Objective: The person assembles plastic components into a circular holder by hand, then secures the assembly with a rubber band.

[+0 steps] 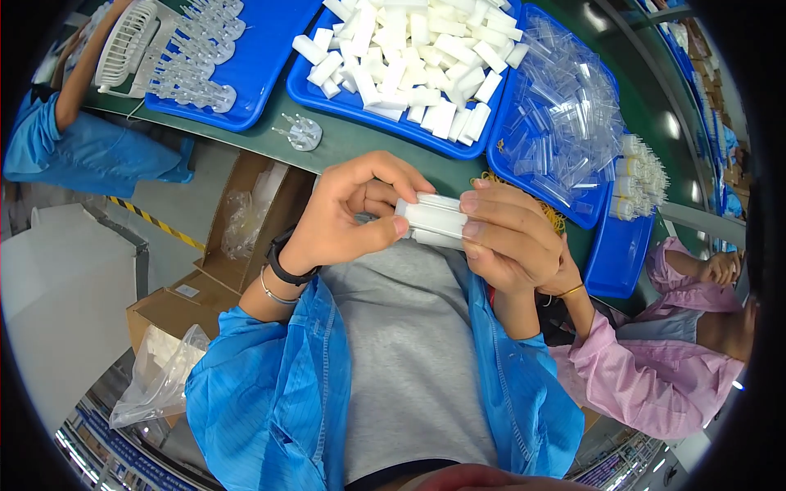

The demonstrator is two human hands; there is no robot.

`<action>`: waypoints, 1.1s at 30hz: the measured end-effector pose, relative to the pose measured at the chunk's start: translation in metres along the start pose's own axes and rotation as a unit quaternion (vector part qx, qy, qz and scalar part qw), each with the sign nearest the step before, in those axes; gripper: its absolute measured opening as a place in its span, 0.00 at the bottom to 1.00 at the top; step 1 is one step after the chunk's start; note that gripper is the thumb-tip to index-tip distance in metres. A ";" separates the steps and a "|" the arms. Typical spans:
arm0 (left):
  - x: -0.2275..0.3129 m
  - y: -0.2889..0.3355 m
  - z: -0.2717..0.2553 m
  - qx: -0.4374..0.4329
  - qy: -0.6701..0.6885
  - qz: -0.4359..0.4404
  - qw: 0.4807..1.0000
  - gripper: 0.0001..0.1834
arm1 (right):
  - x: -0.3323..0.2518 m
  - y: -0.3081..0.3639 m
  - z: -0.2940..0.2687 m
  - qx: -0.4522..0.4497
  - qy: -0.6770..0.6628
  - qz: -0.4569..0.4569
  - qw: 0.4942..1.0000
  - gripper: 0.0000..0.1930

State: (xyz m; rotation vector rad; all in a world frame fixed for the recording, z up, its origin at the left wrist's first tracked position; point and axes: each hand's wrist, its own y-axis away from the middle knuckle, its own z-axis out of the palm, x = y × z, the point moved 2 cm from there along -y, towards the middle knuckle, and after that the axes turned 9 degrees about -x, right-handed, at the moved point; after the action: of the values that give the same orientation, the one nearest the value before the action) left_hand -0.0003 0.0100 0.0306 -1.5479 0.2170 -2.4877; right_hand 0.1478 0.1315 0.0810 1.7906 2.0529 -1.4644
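In front of my chest, both hands hold a small bundle of white rectangular blocks (435, 219) lying side by side. A clear edge shows at its left end. My left hand (348, 209) pinches that end between thumb and fingers. Around the right end close the fingers of my right hand (517, 233), hiding part of it. Beyond my hands, a blue tray (393, 124) is heaped with loose white blocks (417, 53). To its right, another blue tray (501, 168) carries a pile of clear plastic pieces (565, 98).
Pronged clear parts (192, 69) fill a blue tray (246, 110) at far left; one pronged part (301, 133) stands on the green table (270, 146). Yellow rubber bands (550, 214) lie beside my right hand. A pink-sleeved co-worker (639, 376) sits close at right. Cardboard boxes (180, 303) stand at left.
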 end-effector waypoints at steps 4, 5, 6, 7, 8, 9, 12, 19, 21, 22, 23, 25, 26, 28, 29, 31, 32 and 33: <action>-0.002 -0.001 0.002 0.015 -0.082 0.035 0.996 0.12 | 0.003 0.005 0.005 0.044 -0.012 -0.003 0.999 0.09; -0.002 -0.001 0.002 0.025 -0.110 0.045 0.993 0.11 | 0.003 0.006 0.006 0.056 -0.018 0.001 0.998 0.09; -0.002 -0.001 0.002 0.025 -0.109 0.044 0.993 0.11 | 0.004 0.007 0.008 0.056 -0.018 0.002 0.998 0.09; -0.001 -0.003 0.002 0.019 -0.135 0.053 0.989 0.10 | 0.004 0.007 0.008 0.069 -0.028 0.001 0.997 0.09; -0.001 -0.004 0.001 0.013 -0.160 0.062 0.985 0.09 | 0.004 0.008 0.009 0.082 -0.038 -0.001 0.996 0.09; 0.000 -0.005 0.001 0.014 -0.160 0.061 0.985 0.09 | 0.004 0.007 0.010 0.082 -0.039 0.000 0.996 0.09; 0.002 -0.005 0.001 0.007 -0.233 0.089 0.968 0.07 | 0.004 0.007 0.012 0.096 -0.043 0.000 0.994 0.08; 0.004 -0.004 0.005 0.023 -0.255 0.053 0.965 0.05 | 0.006 0.010 0.014 0.118 -0.050 0.033 0.991 0.08; 0.001 -0.004 0.005 0.024 -0.253 0.044 0.966 0.04 | 0.007 0.011 0.014 0.119 -0.053 0.040 0.991 0.08; -0.002 -0.004 0.005 0.034 -0.208 0.046 0.976 0.05 | 0.007 0.011 0.014 0.121 -0.050 0.039 0.991 0.08; -0.005 -0.004 0.005 0.043 -0.162 0.048 0.985 0.07 | 0.007 0.011 0.013 0.123 -0.047 0.038 0.991 0.08; -0.003 -0.005 0.005 0.039 -0.082 0.017 0.996 0.08 | 0.007 0.010 0.012 0.117 -0.049 0.024 0.992 0.08; -0.004 -0.005 0.004 0.035 -0.001 -0.014 0.999 0.10 | 0.007 0.010 0.012 0.111 -0.051 0.009 0.992 0.08; -0.007 -0.004 0.001 0.013 0.045 -0.024 0.999 0.12 | 0.007 0.009 0.011 0.097 -0.049 -0.003 0.994 0.08; -0.009 -0.004 0.000 -0.009 0.091 -0.034 0.995 0.13 | 0.006 0.008 0.011 0.084 -0.046 -0.014 0.995 0.08; -0.011 -0.003 -0.003 -0.008 0.106 -0.042 0.993 0.12 | 0.007 0.006 0.008 0.062 -0.040 -0.009 0.997 0.08; -0.013 -0.003 -0.003 -0.008 0.120 -0.051 0.991 0.12 | 0.007 0.005 0.008 0.040 -0.033 -0.005 0.999 0.09; -0.014 -0.002 -0.004 -0.007 0.120 -0.051 0.991 0.12 | 0.006 0.004 0.007 0.040 -0.033 -0.005 0.999 0.09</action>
State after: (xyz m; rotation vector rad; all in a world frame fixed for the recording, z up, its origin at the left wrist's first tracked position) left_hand 0.0021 0.0158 0.0176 -1.2903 0.1970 -2.7570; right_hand 0.1455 0.1312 0.0709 1.7370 2.0021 -1.6069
